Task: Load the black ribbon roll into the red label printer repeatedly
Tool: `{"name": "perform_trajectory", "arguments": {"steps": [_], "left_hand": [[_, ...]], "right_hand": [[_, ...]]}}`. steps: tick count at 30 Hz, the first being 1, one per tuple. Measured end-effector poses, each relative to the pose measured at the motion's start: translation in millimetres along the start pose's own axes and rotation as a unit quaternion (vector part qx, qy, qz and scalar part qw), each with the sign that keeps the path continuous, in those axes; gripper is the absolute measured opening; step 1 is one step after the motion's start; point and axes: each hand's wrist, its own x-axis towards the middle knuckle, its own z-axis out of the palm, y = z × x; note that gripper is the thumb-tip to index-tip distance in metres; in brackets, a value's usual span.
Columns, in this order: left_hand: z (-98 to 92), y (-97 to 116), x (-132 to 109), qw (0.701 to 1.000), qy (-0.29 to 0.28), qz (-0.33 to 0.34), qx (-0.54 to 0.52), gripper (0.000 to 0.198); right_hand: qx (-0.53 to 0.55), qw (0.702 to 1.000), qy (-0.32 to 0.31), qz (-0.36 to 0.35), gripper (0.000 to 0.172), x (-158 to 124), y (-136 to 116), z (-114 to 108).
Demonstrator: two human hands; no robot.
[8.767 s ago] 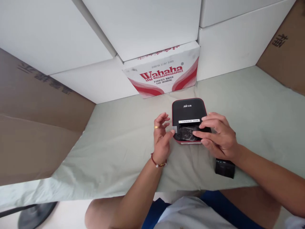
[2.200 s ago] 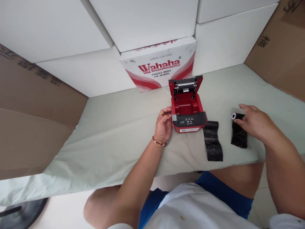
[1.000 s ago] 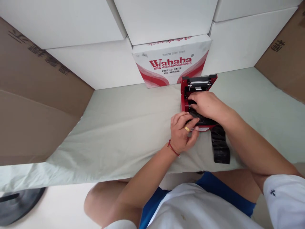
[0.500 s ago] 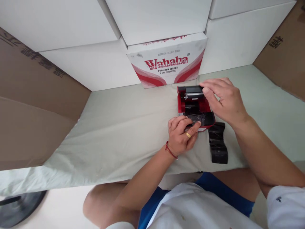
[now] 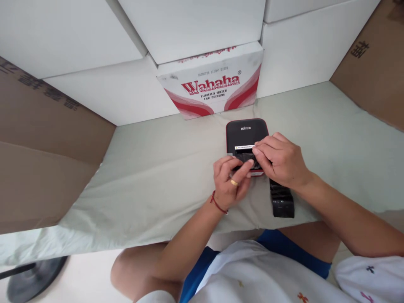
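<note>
A small label printer with a black lid and red edges stands on the cloth, its lid lowered over the red body. My right hand has its bent fingers on the lid's front right corner, gripping the edge. With thumb and fingers, my left hand holds the black film at the printer's front opening. A loose black strip lies on the cloth below my right hand. A white label strip shows along the lid's front edge. The printer's inside is hidden.
A white and red water carton stands behind the printer, against stacked white boxes. Brown cardboard walls the left side, and more cardboard the right. The pale green cloth ends at my knees.
The printer's lid has swung down from raised to lowered, with my right hand moving down toward me on it. My left hand stays at the front. The view has shifted slightly.
</note>
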Motion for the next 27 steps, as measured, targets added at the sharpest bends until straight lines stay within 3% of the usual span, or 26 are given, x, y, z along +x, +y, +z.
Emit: {"name": "perform_trajectory", "arguments": {"steps": [2, 5, 10, 16, 19, 22, 27], "left_hand": [[-4.0, -7.6, 2.9, 0.998, 0.026, -0.052, -0.017, 0.043], [-6.9, -25.2, 3.1, 0.978, 0.03, -0.191, -0.074, 0.041], [3.4, -51.4, -4.9, 0.896, -0.005, -0.341, -0.286, 0.057], [16.9, -63.8, -0.1, 0.823, -0.018, -0.399, -0.403, 0.089], [21.3, -66.5, 2.8, 0.787, -0.027, -0.423, -0.448, 0.095], [26.0, -65.1, 3.5, 0.788, -0.025, -0.431, -0.438, 0.089], [30.4, -53.3, 3.7, 0.801, 0.027, -0.422, -0.424, 0.066]], "right_hand": [[0.013, 1.0, 0.011, 0.007, 0.042, 1.5, 1.2, 2.3], [0.061, 0.996, 0.066, 0.007, 0.04, -0.5, 5.2, 9.6], [0.169, 0.976, 0.12, -0.069, 0.034, -15.9, 9.6, 17.5], [0.137, 0.973, 0.132, -0.13, 0.027, -30.2, 13.2, 15.0], [0.139, 0.969, 0.134, -0.153, 0.023, -29.8, 15.2, 14.7], [0.145, 0.97, 0.103, -0.164, 0.021, -29.2, 16.0, 15.8], [0.129, 0.965, 0.099, -0.208, 0.016, -25.3, 9.3, 7.1]]}}
